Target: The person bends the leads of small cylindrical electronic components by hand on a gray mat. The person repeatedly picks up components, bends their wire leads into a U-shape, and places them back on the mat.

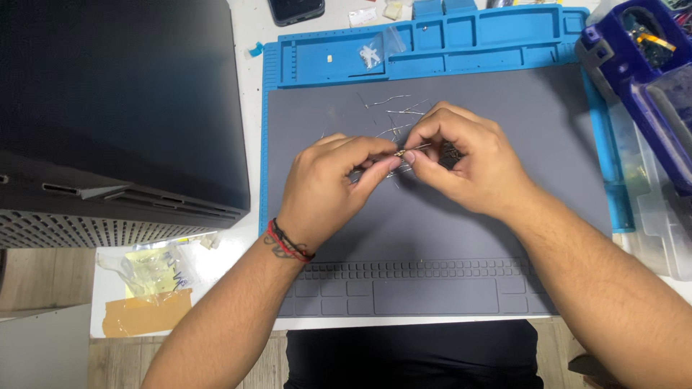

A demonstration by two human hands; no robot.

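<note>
Head view, looking down on grey mat with blue tray rim at far edge. Left hand and right hand met over mat centre, fingertips nearly touching. Pinched between them: small part with thin wire lead running toward right hand. Left thumb and forefinger closed on part; right fingers closed on lead end. Part held just above mat, among loose wires scattered behind and under hands. Small clear bag lying in tray slot. Dark case at left, blue-purple bin at right, both well apart from hands. Step in hand, by the look: bending or straightening lead at part body. Next move likely needs firm pinch on left, slow small turn on right, no kinking. Lead tip partly hidden by fingers.
</note>
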